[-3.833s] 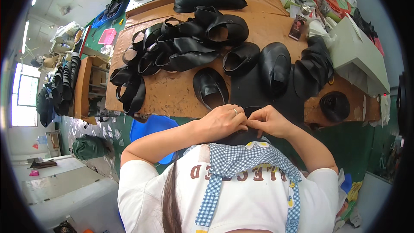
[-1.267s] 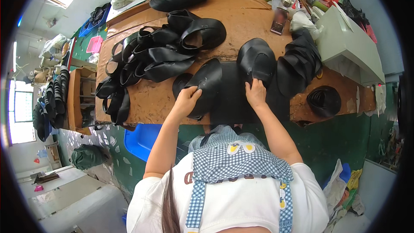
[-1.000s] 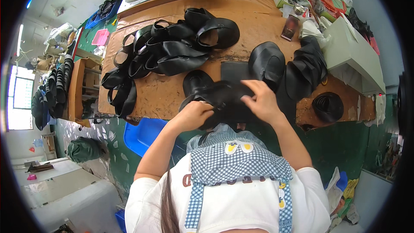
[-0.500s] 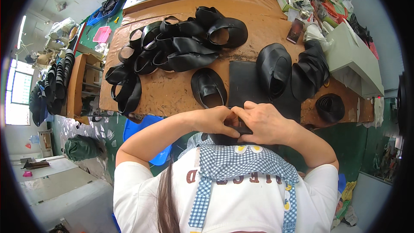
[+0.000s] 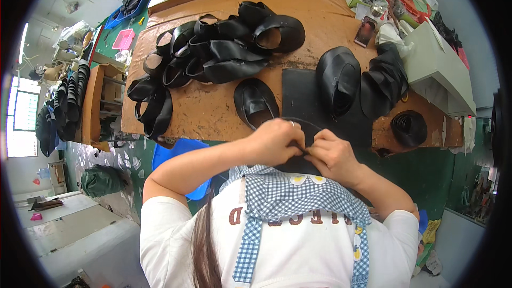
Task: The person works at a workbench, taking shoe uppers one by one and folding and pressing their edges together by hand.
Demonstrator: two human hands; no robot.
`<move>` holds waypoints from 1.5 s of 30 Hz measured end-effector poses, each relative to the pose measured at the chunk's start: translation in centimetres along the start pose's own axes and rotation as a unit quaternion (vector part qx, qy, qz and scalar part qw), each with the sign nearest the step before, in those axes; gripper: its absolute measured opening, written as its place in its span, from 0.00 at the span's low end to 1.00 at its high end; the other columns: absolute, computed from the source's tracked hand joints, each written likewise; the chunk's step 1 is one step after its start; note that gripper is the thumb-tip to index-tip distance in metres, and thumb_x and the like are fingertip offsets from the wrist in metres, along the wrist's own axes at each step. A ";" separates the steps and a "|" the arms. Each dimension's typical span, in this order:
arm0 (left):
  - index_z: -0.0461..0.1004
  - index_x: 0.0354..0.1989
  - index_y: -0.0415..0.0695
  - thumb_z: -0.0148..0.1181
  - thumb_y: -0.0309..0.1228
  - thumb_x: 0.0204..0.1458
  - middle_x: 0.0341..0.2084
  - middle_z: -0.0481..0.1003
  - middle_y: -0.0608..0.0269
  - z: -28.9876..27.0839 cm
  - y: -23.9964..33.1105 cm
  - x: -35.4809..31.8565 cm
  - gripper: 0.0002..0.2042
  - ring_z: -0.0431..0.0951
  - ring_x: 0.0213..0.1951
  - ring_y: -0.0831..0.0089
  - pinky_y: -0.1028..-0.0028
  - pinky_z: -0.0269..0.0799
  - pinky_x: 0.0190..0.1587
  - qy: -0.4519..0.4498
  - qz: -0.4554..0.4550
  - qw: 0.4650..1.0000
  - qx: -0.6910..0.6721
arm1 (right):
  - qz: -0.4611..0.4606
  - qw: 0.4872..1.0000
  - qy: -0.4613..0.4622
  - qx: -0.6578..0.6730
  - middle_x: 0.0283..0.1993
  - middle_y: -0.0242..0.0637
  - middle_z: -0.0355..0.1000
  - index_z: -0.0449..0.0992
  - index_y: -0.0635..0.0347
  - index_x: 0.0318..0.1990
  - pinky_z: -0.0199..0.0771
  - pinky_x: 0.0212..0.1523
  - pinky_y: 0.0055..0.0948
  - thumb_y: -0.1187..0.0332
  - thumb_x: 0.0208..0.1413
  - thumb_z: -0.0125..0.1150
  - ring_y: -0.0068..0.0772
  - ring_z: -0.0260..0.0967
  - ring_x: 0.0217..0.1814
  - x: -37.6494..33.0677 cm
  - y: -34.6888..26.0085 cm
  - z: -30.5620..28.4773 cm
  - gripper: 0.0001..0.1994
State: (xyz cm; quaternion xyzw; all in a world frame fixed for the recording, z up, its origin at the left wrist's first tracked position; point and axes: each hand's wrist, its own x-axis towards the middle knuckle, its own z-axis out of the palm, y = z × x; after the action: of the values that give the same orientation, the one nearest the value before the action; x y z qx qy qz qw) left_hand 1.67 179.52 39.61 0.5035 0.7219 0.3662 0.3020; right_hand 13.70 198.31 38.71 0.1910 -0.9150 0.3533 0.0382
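Black piece point(image 5: 300, 166) lies between left hand point(image 5: 277, 142) and right hand point(image 5: 335, 157), both apparently pinching it.

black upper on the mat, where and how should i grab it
I'd pinch the upper at its narrow near end, coming from the front edge of the table: it tapers that way, with its broad rounded end pointing off. The left looks workable too, over bare mat; a black stack crowds the right.

One black piece point(image 5: 300, 167) held, two loose black uppers point(image 5: 338, 77) on worktop point(image 5: 205, 112), one heap point(image 5: 234, 65) of uppers, number unclear, one fanned stack point(image 5: 385, 77), one mat point(image 5: 301, 93), one roll point(image 5: 409, 129), one phone point(image 5: 366, 31)
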 end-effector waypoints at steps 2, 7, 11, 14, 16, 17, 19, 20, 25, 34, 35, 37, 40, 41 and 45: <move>0.79 0.31 0.37 0.66 0.21 0.43 0.25 0.74 0.59 -0.5 -0.1 0.3 0.06 0.76 0.29 0.66 0.72 0.70 0.32 0.027 -0.029 0.997 -0.069 | 0.036 0.998 -0.041 0.016 0.32 0.37 0.74 0.79 0.61 0.32 0.75 0.39 0.33 0.68 0.47 0.67 0.39 0.71 0.41 1.0 -0.8 -1.8 0.08; 0.80 0.32 0.37 0.68 0.18 0.41 0.23 0.72 0.61 -0.1 1.7 0.5 0.08 0.74 0.27 0.70 0.73 0.69 0.29 0.088 -0.037 0.984 -0.150 | 0.142 0.942 -0.141 0.269 0.31 0.37 0.69 0.80 0.62 0.37 0.68 0.35 0.29 0.72 0.48 0.66 0.29 0.69 0.36 1.3 2.8 -3.0 0.09; 0.78 0.30 0.40 0.67 0.21 0.37 0.22 0.70 0.65 2.0 0.4 -0.4 0.09 0.71 0.26 0.70 0.73 0.68 0.28 0.132 0.211 0.966 0.074 | 0.143 0.868 -0.181 0.440 0.36 0.33 0.69 0.79 0.66 0.38 0.67 0.39 0.24 0.72 0.50 0.65 0.25 0.67 0.38 0.0 5.1 -0.4 0.09; 0.74 0.32 0.41 0.61 0.26 0.39 0.26 0.67 0.66 1.6 0.2 -0.9 0.10 0.70 0.31 0.71 0.71 0.68 0.33 0.049 0.263 0.945 0.188 | 0.166 0.834 -0.210 0.482 0.38 0.33 0.71 0.79 0.66 0.39 0.66 0.41 0.23 0.72 0.52 0.64 0.23 0.67 0.39 -0.3 6.6 0.1 0.09; 0.73 0.34 0.41 0.57 0.29 0.41 0.28 0.66 0.65 1.5 0.3 -0.8 0.10 0.69 0.32 0.71 0.72 0.67 0.35 0.042 0.279 0.936 0.211 | 0.170 0.834 -0.197 0.487 0.37 0.33 0.72 0.79 0.66 0.37 0.66 0.41 0.24 0.69 0.54 0.63 0.22 0.66 0.37 -0.1 6.3 0.1 0.08; 0.73 0.34 0.41 0.57 0.29 0.41 0.27 0.66 0.65 1.6 0.2 -0.8 0.10 0.69 0.32 0.71 0.72 0.67 0.35 0.036 0.279 0.936 0.211 | 0.163 0.849 -0.197 0.462 0.36 0.33 0.72 0.79 0.66 0.36 0.66 0.40 0.24 0.68 0.54 0.64 0.23 0.66 0.36 0.1 6.2 0.4 0.08; 0.73 0.33 0.41 0.62 0.27 0.41 0.26 0.68 0.65 1.7 -0.1 -0.9 0.10 0.71 0.31 0.71 0.72 0.68 0.33 0.033 0.259 0.946 0.194 | 0.163 0.873 -0.169 0.427 0.31 0.33 0.71 0.80 0.64 0.33 0.66 0.38 0.25 0.67 0.54 0.66 0.23 0.67 0.34 0.2 5.4 0.9 0.09; 0.73 0.33 0.41 0.62 0.27 0.41 0.26 0.68 0.65 2.0 -0.3 -1.4 0.10 0.71 0.31 0.71 0.72 0.68 0.33 0.037 0.259 0.944 0.201 | 0.142 0.894 -0.137 0.403 0.29 0.34 0.70 0.80 0.64 0.32 0.67 0.37 0.27 0.68 0.54 0.65 0.25 0.67 0.33 0.0 5.0 1.0 0.07; 0.73 0.29 0.43 0.72 0.26 0.40 0.23 0.71 0.61 2.9 -0.6 -2.2 0.12 0.75 0.26 0.65 0.69 0.71 0.27 0.137 0.061 0.989 0.011 | 0.092 0.946 -0.057 0.305 0.28 0.38 0.74 0.81 0.65 0.32 0.70 0.33 0.28 0.70 0.52 0.65 0.29 0.70 0.33 -0.6 3.2 0.4 0.06; 0.72 0.31 0.41 0.71 0.25 0.41 0.26 0.72 0.58 1.4 0.7 -2.8 0.12 0.75 0.29 0.61 0.66 0.73 0.32 0.092 -0.053 0.992 -0.074 | 0.121 0.935 -0.140 0.303 0.26 0.43 0.76 0.82 0.66 0.35 0.69 0.28 0.30 0.69 0.55 0.63 0.32 0.72 0.25 1.5 2.0 -1.2 0.09; 0.72 0.31 0.40 0.70 0.24 0.42 0.27 0.71 0.57 1.2 0.5 -3.0 0.12 0.75 0.30 0.60 0.66 0.72 0.32 0.081 -0.062 0.991 -0.086 | 0.121 0.941 -0.140 0.284 0.26 0.41 0.76 0.82 0.66 0.36 0.69 0.28 0.28 0.70 0.54 0.63 0.29 0.71 0.25 1.4 2.3 -1.2 0.08; 0.72 0.31 0.40 0.70 0.24 0.42 0.26 0.71 0.58 1.9 -0.2 -2.9 0.12 0.75 0.31 0.60 0.66 0.72 0.32 0.117 0.000 0.993 -0.027 | 0.133 0.947 -0.143 0.256 0.25 0.38 0.75 0.82 0.66 0.36 0.68 0.27 0.26 0.71 0.55 0.63 0.25 0.69 0.24 1.9 2.3 -1.2 0.07; 0.72 0.31 0.41 0.70 0.24 0.41 0.26 0.70 0.59 2.7 -0.6 -2.7 0.12 0.75 0.31 0.61 0.66 0.72 0.31 0.168 0.088 0.979 0.078 | 0.173 0.933 -0.162 0.271 0.24 0.41 0.75 0.82 0.66 0.37 0.70 0.28 0.30 0.67 0.57 0.62 0.27 0.72 0.24 2.9 1.8 -1.0 0.10; 0.72 0.30 0.41 0.71 0.24 0.40 0.26 0.71 0.59 2.8 -0.6 -2.8 0.12 0.74 0.29 0.62 0.66 0.71 0.29 0.185 0.094 0.976 0.073 | 0.171 0.934 -0.161 0.270 0.24 0.41 0.75 0.82 0.66 0.37 0.70 0.28 0.30 0.67 0.57 0.62 0.27 0.72 0.24 3.0 1.7 -1.2 0.10; 0.73 0.28 0.40 0.73 0.24 0.38 0.25 0.71 0.60 3.3 -1.0 -2.8 0.12 0.73 0.27 0.63 0.68 0.70 0.26 0.214 0.136 0.963 0.086 | 0.247 0.879 -0.221 0.342 0.23 0.34 0.74 0.82 0.66 0.39 0.71 0.23 0.24 0.67 0.59 0.60 0.21 0.69 0.21 2.8 2.4 -1.2 0.10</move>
State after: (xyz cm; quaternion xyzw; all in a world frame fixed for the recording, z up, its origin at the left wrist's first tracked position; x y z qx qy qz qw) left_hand 4.70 177.37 37.16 0.5306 0.7235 0.4395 0.0430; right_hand 10.16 199.78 38.65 0.0332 -0.7392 0.5909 -0.3213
